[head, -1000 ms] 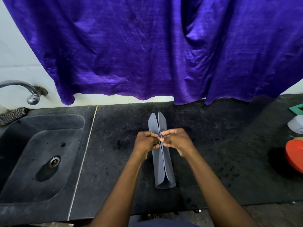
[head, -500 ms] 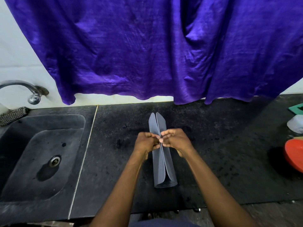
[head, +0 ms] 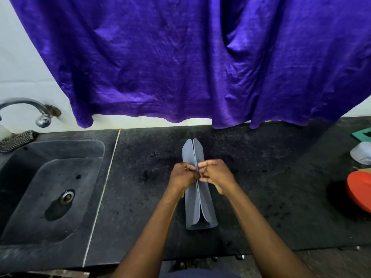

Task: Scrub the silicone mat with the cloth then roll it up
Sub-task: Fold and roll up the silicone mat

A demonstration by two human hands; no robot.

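Note:
The grey silicone mat (head: 198, 209) lies lengthwise on the black counter (head: 261, 187), folded upward so its two long edges meet on top and its near end forms a flattened tube. My left hand (head: 181, 176) pinches the left edge near the mat's middle. My right hand (head: 215, 174) pinches the right edge, knuckles nearly touching the left hand. No cleaning cloth is visible near the mat.
A dark sink (head: 46, 189) with a metal tap (head: 40, 113) sits at the left, a mesh scrubber (head: 18, 139) on its back rim. A purple curtain (head: 180, 61) hangs over the counter's back. At the right edge are a red bowl (head: 359, 193), a white container (head: 362, 153) and a green item (head: 364, 134).
Both hands keep pinching the mat's edges together at the same spot. The mat's far tips have closed slightly toward each other.

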